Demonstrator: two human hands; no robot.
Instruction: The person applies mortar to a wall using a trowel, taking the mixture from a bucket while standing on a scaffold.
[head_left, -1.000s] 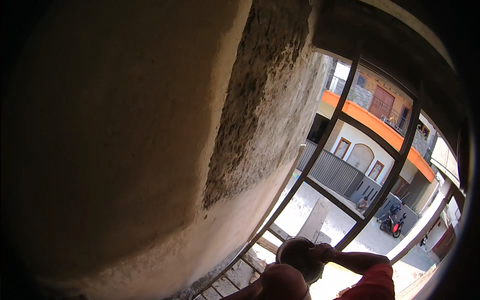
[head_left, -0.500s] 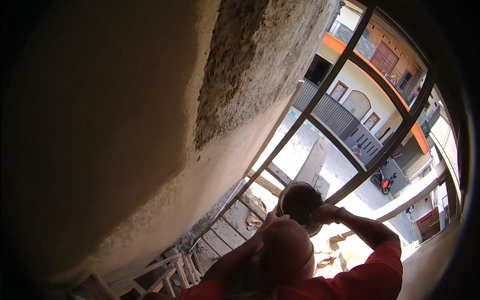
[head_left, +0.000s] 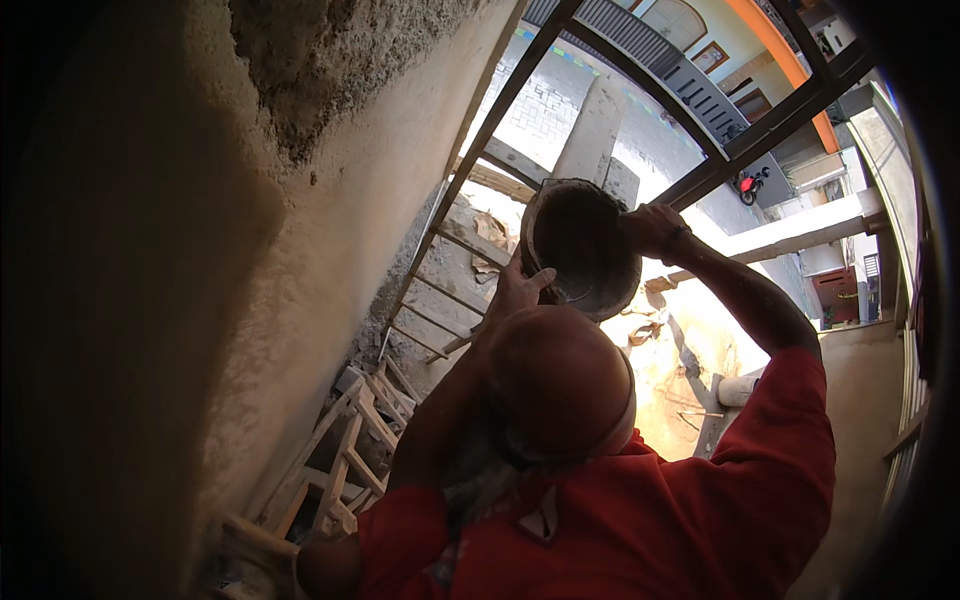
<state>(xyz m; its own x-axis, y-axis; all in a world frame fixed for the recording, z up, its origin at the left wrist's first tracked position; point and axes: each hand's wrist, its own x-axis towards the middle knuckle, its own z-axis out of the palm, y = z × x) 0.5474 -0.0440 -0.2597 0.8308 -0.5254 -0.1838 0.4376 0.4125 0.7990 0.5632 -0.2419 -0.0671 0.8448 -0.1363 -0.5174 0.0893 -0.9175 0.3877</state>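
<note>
Neither of my own hands shows in the head view. Just below me a co-worker in a red shirt [head_left: 640,520] is seen from above, both arms raised. Between the co-worker's hands is a round, dark bucket [head_left: 530,235] with a crusted, greyish rim, its opening turned toward me. The co-worker's left hand [head_left: 517,290] grips the near left rim with the thumb on top. At the right rim, the co-worker's right hand [head_left: 655,230] is closed, a dark band at its wrist. Shadow hides what the bucket holds, if anything.
A rough plastered wall [head_left: 330,230] with a dark patch rises on the left. Ahead stands a dark metal frame [head_left: 690,185], with a ladder-like set of bars [head_left: 440,280] beside the wall. Wooden frames [head_left: 345,465] lie low left. Outside are paving and a red motorbike [head_left: 747,187].
The view has tilted downward, so the bucket and the co-worker appear higher in the picture. More of the co-worker's shirt and more of the bucket's opening now show.
</note>
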